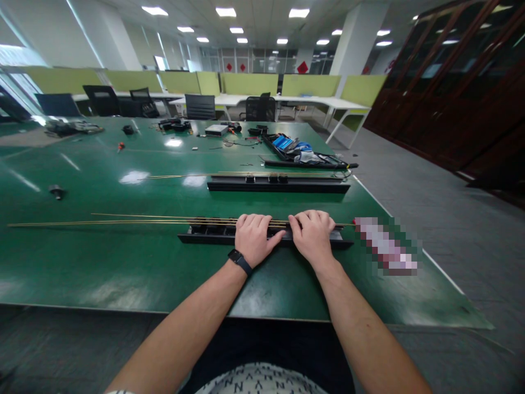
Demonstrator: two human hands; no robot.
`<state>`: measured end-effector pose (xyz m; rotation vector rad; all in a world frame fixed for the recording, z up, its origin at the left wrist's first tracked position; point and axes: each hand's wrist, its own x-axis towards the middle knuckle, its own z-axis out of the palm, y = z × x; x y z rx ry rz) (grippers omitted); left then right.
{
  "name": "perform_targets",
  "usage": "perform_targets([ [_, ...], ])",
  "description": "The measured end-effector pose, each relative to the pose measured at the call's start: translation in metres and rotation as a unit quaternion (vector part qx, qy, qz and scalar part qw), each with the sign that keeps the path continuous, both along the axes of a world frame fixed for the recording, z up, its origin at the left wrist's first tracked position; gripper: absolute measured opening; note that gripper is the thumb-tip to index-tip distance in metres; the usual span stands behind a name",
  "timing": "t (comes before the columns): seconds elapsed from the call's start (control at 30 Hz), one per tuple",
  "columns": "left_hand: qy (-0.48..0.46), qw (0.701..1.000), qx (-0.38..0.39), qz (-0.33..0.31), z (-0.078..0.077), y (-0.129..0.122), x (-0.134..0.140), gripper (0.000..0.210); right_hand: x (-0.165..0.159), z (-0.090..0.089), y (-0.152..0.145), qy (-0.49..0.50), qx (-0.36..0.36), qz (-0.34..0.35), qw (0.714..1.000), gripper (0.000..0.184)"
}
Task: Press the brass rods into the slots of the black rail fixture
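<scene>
While curling bare left hand (253,239) over the middle of a long black channel-shaped rail (209,239), with right hand (313,236) nearer its right end, impossible to tell if pinching the thin brass-coloured rods (123,222) running along it, past its left end.

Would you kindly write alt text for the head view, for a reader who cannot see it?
A person's left hand and right hand are on a black rail with thin gold-coloured rods along it, on a green table. A similar rail lies beyond.
</scene>
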<state>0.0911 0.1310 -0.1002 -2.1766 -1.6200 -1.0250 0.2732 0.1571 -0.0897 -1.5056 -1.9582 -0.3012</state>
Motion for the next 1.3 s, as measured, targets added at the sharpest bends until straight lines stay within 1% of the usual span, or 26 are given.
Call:
perform_targets([
  [0.17, 0.003, 1.000, -0.001, -0.004, 0.0005, -0.0002, 0.0000, 0.043, -0.0021, -0.0007, 0.0003, -0.016, -0.005, 0.010, 1.000, 0.037],
  [0.4, 0.003, 1.000, -0.004, -0.001, 0.0000, 0.0000, -0.0001, 0.043, 0.0004, 0.0009, 0.0007, -0.013, -0.004, -0.018, 1.000, 0.038],
  [0.63, 0.002, 1.000, -0.003, 0.000, -0.0002, 0.0003, 0.0000, 0.042, -0.0014, -0.0023, 0.0012, -0.014, 0.003, 0.008, 1.000, 0.038],
  [0.9, -0.001, 1.000, -0.002, -0.004, 0.0007, -0.0002, -0.0006, 0.042, 0.0018, -0.0007, 0.0005, -0.013, 0.001, -0.017, 1.000, 0.040],
  [1.1, 0.000, 1.000, -0.006, -0.004, 0.0002, 0.0001, -0.0001, 0.043, -0.0010, -0.0004, -0.0003, -0.010, -0.006, 0.004, 1.000, 0.036],
  [1.3, 0.007, 1.000, 0.002, 0.000, 0.0006, -0.0003, 0.0000, 0.044, 0.0012, -0.0012, 0.0014, -0.025, 0.003, -0.018, 1.000, 0.038],
])
